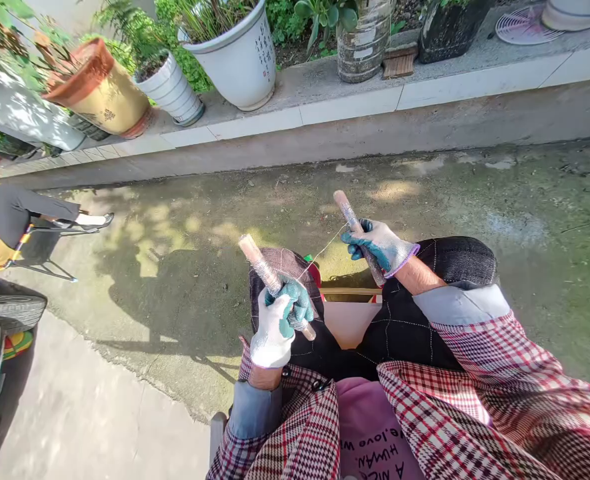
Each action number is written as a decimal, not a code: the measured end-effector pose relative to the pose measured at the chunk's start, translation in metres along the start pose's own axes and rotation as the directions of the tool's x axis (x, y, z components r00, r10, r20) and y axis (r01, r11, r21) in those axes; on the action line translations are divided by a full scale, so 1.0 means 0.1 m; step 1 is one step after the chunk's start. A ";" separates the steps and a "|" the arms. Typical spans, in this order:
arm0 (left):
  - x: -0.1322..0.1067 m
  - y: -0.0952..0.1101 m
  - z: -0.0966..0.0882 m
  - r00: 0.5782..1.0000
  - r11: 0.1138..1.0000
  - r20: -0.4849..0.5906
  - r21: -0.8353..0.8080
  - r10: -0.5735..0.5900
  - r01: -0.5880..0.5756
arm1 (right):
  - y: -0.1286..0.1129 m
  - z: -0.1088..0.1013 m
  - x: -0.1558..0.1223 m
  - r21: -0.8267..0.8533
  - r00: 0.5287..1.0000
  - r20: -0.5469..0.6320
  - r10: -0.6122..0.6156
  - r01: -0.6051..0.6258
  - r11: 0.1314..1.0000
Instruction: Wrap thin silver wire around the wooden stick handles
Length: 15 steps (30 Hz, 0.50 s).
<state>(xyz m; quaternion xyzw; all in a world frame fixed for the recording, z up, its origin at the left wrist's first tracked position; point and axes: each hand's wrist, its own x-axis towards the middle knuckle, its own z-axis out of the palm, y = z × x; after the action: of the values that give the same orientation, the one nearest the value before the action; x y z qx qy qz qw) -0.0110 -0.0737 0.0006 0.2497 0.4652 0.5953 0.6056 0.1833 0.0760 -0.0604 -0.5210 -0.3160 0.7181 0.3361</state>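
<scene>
Green-coated fingers [302,305] of the left hand [276,323] clench one rod [260,258] and the right hand [379,244] another rod [347,211], ends protruding.

Left grip [281,321] partly hides its rod [259,262]; edge crops seated person [11,215].

Ahead of me: pale-edged ledge [345,107] | on it, left to right: orange-and-yellow pot [112,90], small white pot [172,92], large white pot [237,63] with dark lettering, ribbed container [361,47], black pot [447,33] | to my left: seated person [9,207] in dark trousers | around me: concrete ground [189,317]
</scene>
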 end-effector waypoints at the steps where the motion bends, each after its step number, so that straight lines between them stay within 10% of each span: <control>1: 0.00 -0.01 0.00 1.000 1.000 0.000 0.008 -0.003 0.003 | 0.01 -0.01 0.00 0.008 1.000 0.014 -0.005 0.005 1.000; 15: -0.08 0.09 -0.22 0.996 0.992 0.004 -0.093 0.088 -0.088 | -0.05 -0.14 0.02 0.061 0.996 -0.081 -0.046 0.051 0.997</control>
<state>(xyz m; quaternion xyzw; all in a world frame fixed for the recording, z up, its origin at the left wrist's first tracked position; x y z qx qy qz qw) -0.0333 -0.0851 0.0005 0.2439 0.4230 0.6415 0.5917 0.1967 0.0821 -0.0611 -0.5306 -0.2923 0.6980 0.3819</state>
